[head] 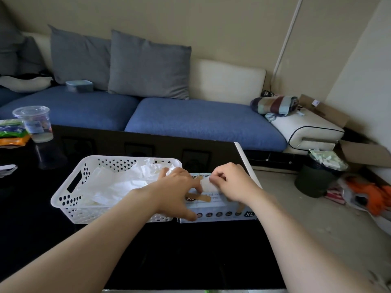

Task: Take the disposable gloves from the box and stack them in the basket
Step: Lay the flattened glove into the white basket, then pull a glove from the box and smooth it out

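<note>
While the dark table [190, 250] runs across the whole view, its left end carries a lidded plastic cup [35, 123], at about ten o'clock from the basket [61, 200] and well apart from it, with snack packets [12, 132] just beside the cup at its nine o'clock. The white perforated basket sits near the table's middle and holds a loose, crumpled heap of thin translucent gloves [118, 185], more strewn than stacked. Touching the basket at its three o'clock lies the glove box [224, 214], flat, with an XL mark on its front face. The left hand [177, 191] reaches over the basket's near right corner and rests on the box top with fingers spread, thumb down at six o'clock against the front face; it seems to steady the box rather than grip anything. At its three o'clock the right hand [230, 182] sits over the opening with fingers curled, pinching a small white fold of glove [206, 184] that stands just clear of the box.

The step in hand, I judge, is drawing a glove out. The next move calls for a pull up toward twelve o'clock with the box pinned, then a carry toward nine o'clock to lay the glove flat on the heap; the film looks thin and clingy, so a second glove could trail out
</note>
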A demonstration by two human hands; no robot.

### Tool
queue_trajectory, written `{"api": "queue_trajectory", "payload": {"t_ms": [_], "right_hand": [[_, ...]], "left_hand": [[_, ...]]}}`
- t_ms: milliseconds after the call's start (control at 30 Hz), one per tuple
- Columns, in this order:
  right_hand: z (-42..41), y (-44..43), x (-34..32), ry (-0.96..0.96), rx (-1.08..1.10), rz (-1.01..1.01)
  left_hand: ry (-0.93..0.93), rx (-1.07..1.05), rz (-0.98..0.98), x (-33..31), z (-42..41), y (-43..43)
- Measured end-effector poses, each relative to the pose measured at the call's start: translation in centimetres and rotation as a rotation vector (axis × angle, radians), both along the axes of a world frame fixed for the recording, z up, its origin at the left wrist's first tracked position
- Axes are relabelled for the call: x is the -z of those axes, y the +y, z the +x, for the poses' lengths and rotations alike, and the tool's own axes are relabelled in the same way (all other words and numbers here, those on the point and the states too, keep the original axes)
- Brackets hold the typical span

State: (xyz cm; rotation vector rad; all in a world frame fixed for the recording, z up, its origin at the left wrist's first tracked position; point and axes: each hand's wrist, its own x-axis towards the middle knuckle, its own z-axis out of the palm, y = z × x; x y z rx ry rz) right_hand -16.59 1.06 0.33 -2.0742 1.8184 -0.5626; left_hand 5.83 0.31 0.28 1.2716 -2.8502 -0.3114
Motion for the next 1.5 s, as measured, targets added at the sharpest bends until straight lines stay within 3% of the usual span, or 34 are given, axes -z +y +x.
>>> {"api": "queue_trajectory", "payload": {"t_ms": [367, 700, 867, 1000, 1133, 1367, 1500], "right_hand": [[0.1, -0.5, 0.5, 0.046, 0.140, -0.210], [1.5, 0.2, -2.3, -0.556, 0.356, -0.412], [1.9, 0.3, -3.0, -0.712, 0.375, -0.406], [2.8, 0.5, -3.8, -0.765, 0.377, -0.436], [4.0, 0.7, -4.1, -0.776, 0.347, -0.396], [4.8, 2.1, -5.0, -0.712, 0.389, -0.170], [5.4, 2.1, -5.4, -0.886, 0.385, -0.122]], "left_hand": [[-0.102, 0.027, 0.046, -0.5, -0.2, -0.2], [-0.095, 0.014, 0.083, -0.1, -0.3, -0.2], [0.149, -0.095, 0.035, -0.1, -0.2, -0.2], [0.530, -0.250, -0.166, -1.1, -0.8, -0.1], [0.929, -0.301, 0.060, -2.3, -1.0, 0.2], [1.112, -0.434, 0.109, -3.4, 0.0, -0.1], [0.976, -0.350, 0.237, -3.1, 0.7, 0.3]]}}
